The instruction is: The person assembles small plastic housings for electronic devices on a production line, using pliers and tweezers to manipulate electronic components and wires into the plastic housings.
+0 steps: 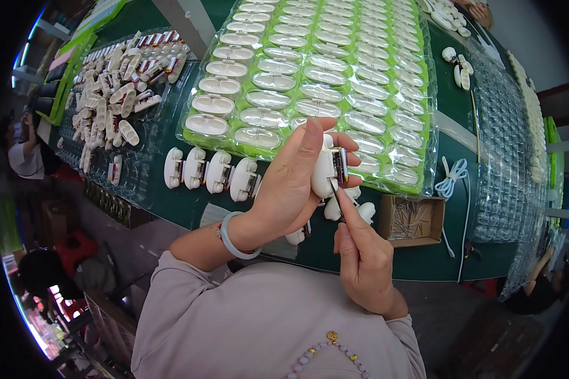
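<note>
My left hand (283, 189), raised over the near side of the table, grips a white rounded plastic case (323, 172). Dark and purple inner parts (342, 165) stick out of the case's right side. In my right hand (368, 258) is a thin dark pointed tool (339, 203), pinched between thumb and fingers; its tip touches or nearly touches the case's lower edge. I cannot tell the tool's exact kind. Left of my hands, several similar white cases (218, 172) stand in a row. More white pieces (364, 212) lie partly hidden behind my hands.
Beyond my hands lies a large green tray (269, 146) of white oval shells under clear plastic. A cardboard box (440, 221) of thin metal pins and a coiled white cable (452, 177) sit to the right. White parts (101, 104) pile up at left; clear blister trays (502, 170) lie far right.
</note>
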Demonstrator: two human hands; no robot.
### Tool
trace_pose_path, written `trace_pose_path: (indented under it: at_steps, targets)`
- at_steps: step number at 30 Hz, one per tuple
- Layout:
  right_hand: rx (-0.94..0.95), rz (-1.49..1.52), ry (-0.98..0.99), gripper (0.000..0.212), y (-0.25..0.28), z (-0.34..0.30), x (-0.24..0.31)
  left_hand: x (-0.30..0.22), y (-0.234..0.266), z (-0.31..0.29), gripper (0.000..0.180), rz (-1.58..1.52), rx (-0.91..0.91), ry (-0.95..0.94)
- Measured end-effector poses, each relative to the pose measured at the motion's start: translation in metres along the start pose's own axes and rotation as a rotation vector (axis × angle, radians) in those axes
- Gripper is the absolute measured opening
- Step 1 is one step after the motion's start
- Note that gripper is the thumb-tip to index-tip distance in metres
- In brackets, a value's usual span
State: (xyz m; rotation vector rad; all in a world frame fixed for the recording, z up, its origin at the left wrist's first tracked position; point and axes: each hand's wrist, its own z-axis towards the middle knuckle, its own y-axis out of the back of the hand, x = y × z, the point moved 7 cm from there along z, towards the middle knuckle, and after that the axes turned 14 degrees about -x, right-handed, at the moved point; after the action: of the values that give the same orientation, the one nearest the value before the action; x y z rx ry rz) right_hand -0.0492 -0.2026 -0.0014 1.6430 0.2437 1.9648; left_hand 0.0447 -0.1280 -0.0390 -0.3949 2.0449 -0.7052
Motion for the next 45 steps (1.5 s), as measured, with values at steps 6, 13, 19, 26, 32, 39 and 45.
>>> trace_pose_path:
  at_steps: [6,13,19,26,32,39,45]
  targets:
    - [0.024,-0.016,0.001,0.051,-0.001,-0.001,-0.002,0.003,-0.002,0.0,0.047,-0.035,0.047,0.028]
    - [0.038,0.005,0.0,0.052,-0.001,-0.001,-0.002,0.001,-0.002,0.0,0.045,-0.027,0.049,-0.022]
    - [0.033,0.008,-0.006,0.053,-0.002,0.0,-0.003,0.005,-0.003,-0.002,0.044,0.02,0.032,-0.038]
    - [-0.004,-0.004,0.014,0.052,-0.002,-0.001,-0.003,0.016,-0.002,-0.004,0.043,-0.097,0.102,0.052]
    - [0.017,0.031,-0.054,0.047,-0.006,-0.001,-0.006,0.013,-0.002,-0.005,0.038,-0.115,0.052,-0.044]
    - [-0.142,0.082,0.001,0.037,-0.012,-0.008,-0.008,0.009,-0.004,-0.014,0.034,-0.05,0.121,-0.255]
    - [-0.218,0.064,0.046,0.037,-0.014,-0.01,-0.005,0.008,-0.005,-0.016,0.032,-0.056,0.194,-0.348]
